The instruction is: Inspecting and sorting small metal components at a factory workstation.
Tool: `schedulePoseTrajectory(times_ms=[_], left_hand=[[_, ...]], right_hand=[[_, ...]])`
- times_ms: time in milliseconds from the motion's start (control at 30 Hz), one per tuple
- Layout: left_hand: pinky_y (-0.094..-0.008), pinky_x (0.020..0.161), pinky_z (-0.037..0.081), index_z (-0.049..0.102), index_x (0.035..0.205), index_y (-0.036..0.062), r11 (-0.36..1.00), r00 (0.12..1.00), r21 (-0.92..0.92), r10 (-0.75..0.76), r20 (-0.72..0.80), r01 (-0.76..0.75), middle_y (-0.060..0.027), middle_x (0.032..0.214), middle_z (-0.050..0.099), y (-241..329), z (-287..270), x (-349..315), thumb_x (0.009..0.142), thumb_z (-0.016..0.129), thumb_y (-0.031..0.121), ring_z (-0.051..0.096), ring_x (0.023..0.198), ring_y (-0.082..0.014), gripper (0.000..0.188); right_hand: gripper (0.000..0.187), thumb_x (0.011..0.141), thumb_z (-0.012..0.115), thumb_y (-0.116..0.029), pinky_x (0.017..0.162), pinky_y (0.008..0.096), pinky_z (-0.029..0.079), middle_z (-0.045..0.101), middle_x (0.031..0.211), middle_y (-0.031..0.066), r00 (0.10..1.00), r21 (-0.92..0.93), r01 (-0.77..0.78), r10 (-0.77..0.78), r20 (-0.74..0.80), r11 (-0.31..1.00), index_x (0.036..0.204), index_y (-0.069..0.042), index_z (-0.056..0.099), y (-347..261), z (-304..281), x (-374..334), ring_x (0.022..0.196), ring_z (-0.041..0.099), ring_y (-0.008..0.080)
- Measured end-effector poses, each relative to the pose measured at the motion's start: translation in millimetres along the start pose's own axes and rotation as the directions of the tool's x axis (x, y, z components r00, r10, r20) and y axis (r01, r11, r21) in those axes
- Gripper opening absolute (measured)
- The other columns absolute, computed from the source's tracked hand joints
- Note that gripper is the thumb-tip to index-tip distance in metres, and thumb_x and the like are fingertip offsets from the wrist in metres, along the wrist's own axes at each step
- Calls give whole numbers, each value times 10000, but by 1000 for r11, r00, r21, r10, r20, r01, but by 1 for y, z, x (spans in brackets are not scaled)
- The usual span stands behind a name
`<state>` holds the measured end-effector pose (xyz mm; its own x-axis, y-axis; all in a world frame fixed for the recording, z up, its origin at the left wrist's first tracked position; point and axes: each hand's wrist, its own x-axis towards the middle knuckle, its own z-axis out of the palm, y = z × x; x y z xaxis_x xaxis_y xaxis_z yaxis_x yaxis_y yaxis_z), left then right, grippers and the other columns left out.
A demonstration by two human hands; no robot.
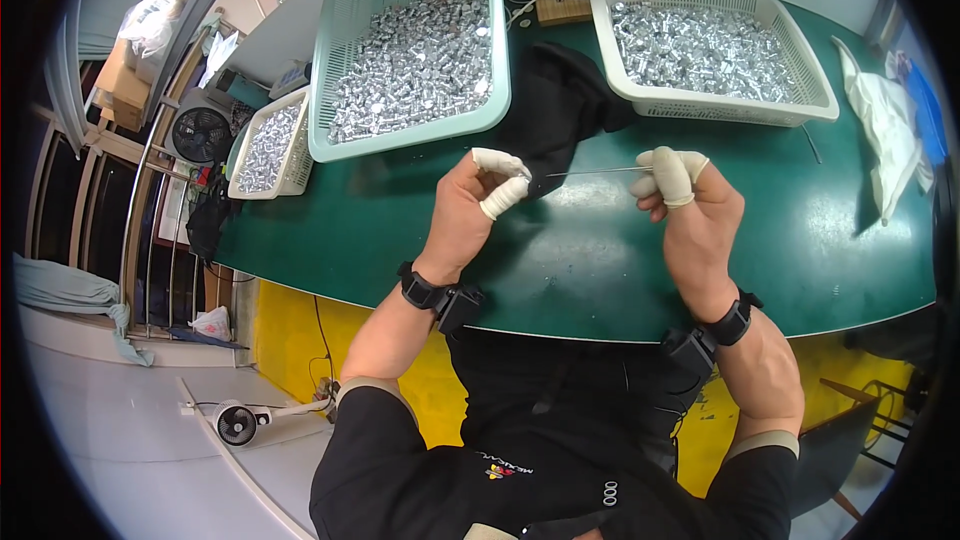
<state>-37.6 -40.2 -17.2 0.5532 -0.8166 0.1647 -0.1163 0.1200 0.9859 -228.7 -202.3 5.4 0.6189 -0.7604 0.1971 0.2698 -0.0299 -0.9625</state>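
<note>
Lining up looks to be the step in hand: thin metal rod (600, 171) held over the green table (590, 285), its free tip just beside the left hand (462, 208). Cot-sheathed fingers (503, 199) there pinch together on what seems a small metal part (524, 177), mostly hidden; the right hand (698, 220) clamps the rod's other end between its fingers. Next move likely calls for a steady left pinch while the tip meets the part.

We angled our left forearm (385, 340) and right forearm (755, 370) forward and inward. Our left hand (462, 208) brought its thumb (504, 198) and forefinger (496, 161) together, tips pointing right. Opposite, apart from it at similar height, our right hand (703, 225) pinched too, its lower fingers (651, 202) curled.
</note>
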Motion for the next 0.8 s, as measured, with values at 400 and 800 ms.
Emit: schedulePoseTrajectory(times_ms=[400,800], left_hand=[[-252,812,521,640,1052,38,998,999,44,38,-24,-37,-21,987,664,-5,0,-3,856,780,15,626,863,-100,243],[-243,804,511,641,1050,47,997,999,60,52,16,-53,-1,952,647,-6,4,-5,825,810,13,614,856,-93,283]], right_hand=[[121,967,650,-70,578,235,470,681,755,69,940,-200,338,-317,126,920,975,38,704,2,4,-5,653,624,117],[81,940,669,-30,611,268,524,676,751,95,836,-267,546,-498,230,794,965,40,702,4,7,-6,653,655,157]])
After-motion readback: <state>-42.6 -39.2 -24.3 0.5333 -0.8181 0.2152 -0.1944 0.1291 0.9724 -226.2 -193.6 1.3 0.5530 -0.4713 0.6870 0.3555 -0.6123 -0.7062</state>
